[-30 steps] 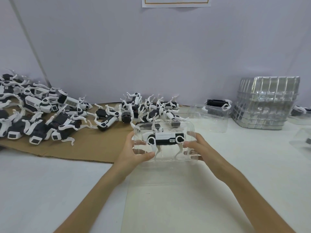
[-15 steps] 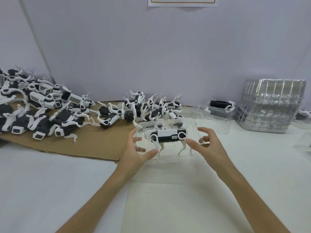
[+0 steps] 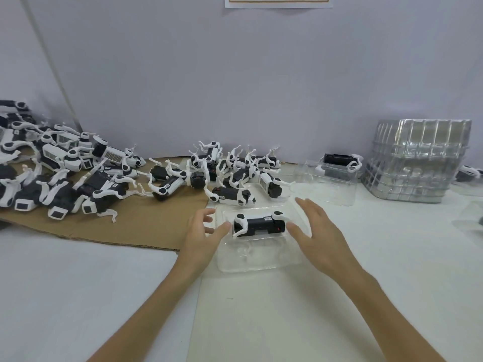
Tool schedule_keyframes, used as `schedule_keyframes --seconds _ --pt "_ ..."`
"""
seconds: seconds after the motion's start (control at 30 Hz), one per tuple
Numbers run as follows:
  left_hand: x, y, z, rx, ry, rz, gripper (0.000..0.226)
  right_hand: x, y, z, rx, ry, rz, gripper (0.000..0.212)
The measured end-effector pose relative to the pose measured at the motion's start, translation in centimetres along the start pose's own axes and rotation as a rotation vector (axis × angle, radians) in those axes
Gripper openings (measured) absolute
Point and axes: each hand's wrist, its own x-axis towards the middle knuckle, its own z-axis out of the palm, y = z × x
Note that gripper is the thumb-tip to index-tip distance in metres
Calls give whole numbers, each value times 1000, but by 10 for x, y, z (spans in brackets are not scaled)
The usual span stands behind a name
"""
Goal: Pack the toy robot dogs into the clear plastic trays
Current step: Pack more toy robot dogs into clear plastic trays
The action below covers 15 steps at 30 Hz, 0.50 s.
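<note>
A black-and-white toy robot dog [image 3: 258,225] lies in a clear plastic tray [image 3: 257,259] flat on the white table. My left hand [image 3: 202,232] is at the tray's left end, fingers spread, thumb tip near the dog's front. My right hand [image 3: 317,237] hovers at the tray's right end with straight, spread fingers, holding nothing. Several loose dogs [image 3: 227,173] lie in a heap just behind the tray. More dogs [image 3: 60,176] are piled at the left on a sheet of cardboard [image 3: 136,223].
Another packed clear tray with a dog [image 3: 332,173] sits behind on the right. A tall stack of empty clear trays [image 3: 415,163] stands at the far right. More trays show at the right edge [image 3: 470,218]. A pale wall backs the table.
The tray with the dog was held up tilted in both hands; it now lies flat on the table. Both hands have let go and opened beside it.
</note>
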Motion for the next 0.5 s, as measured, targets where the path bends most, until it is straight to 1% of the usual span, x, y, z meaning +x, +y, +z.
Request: schedule_keyframes --seconds 0.1,0.17,0.2,0.27,0.33,0.37,0.4,0.43,0.5 --pt "-1 0 -1 0 7 -9 37 -7 -12 3 -78 26 -280 39" --pt "-2 2 -2 -5 -8 -12 44 -12 -20 7 -153 2 -370 33" --pt "-3 2 -2 3 -8 -9 44 -15 -24 9 -191 -21 -391 33" --pt "-5 2 -1 38 0 32 36 -20 -30 12 -272 -87 -374 42" --pt "-9 1 1 107 27 133 28 -22 -33 13 -322 -129 -320 59" --pt "-11 2 2 142 39 191 21 -23 -33 13 -336 -133 -292 64" --pt "-12 4 3 153 34 233 9 -22 -33 12 -344 -123 -261 65" --pt "-14 7 4 160 21 281 12 -21 -33 10 -347 -103 -223 60" --pt "-18 10 5 186 28 417 37 -19 -31 8 -340 -55 -153 38"
